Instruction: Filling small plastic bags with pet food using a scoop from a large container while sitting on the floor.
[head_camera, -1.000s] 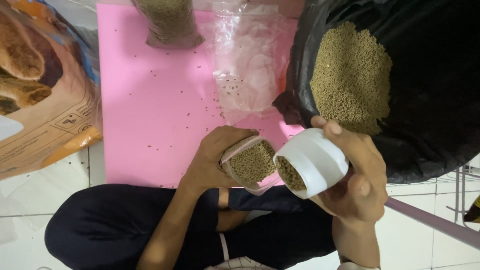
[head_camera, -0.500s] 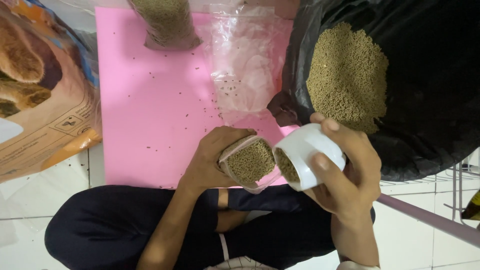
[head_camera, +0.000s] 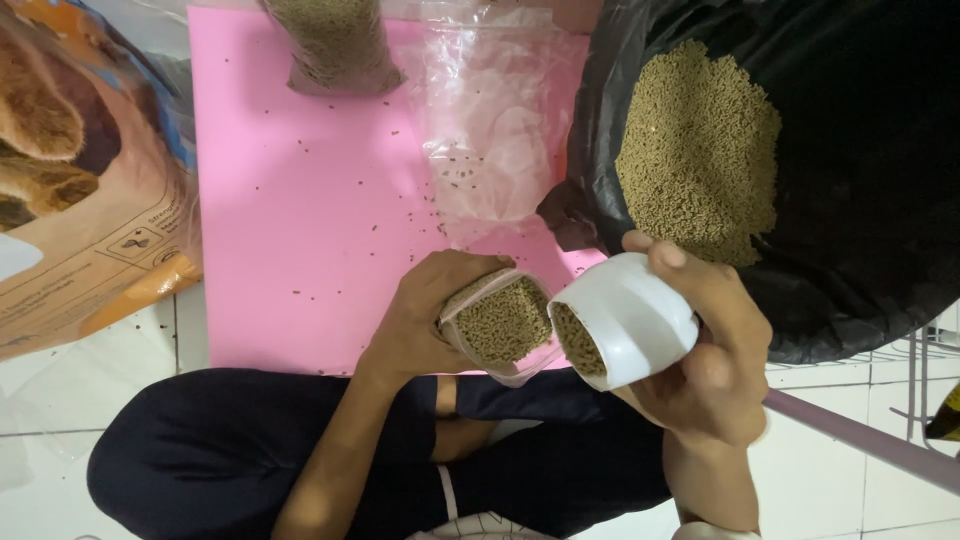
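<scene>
Pellets fill most of what lies in view. The left hand (head_camera: 430, 315) wraps around a small clear plastic bag (head_camera: 500, 325), fingers curled and clamped on its side, holding its mouth open and upward; the bag is nearly full of small olive-brown pellets. The right hand (head_camera: 705, 345) grips a white plastic cup (head_camera: 625, 320), fingers and thumb closed around its body, the cup tipped on its side so that its open mouth, also showing pellets, touches the rim of the bag. Both are held above the person's crossed legs in dark trousers (head_camera: 250, 450), at the near edge of a pink mat (head_camera: 300, 200).

Loose pellets are scattered over the mat. At its far edge stands a filled clear bag (head_camera: 335, 45) of the same pellets, upright and cut off by the frame. Beside it, to the right, lies a pile of empty clear plastic bags (head_camera: 490, 130), crumpled, with a few pellets on them. Right of that, a large black sack (head_camera: 850, 180) stands open, a heap of pellets (head_camera: 700, 150) showing inside it. On the left, partly off the mat, lies a large printed feed package (head_camera: 80, 190), orange and tan with a picture of brown fur and small dark symbols on a pale panel. White floor tiles (head_camera: 60, 400) show beneath.
</scene>
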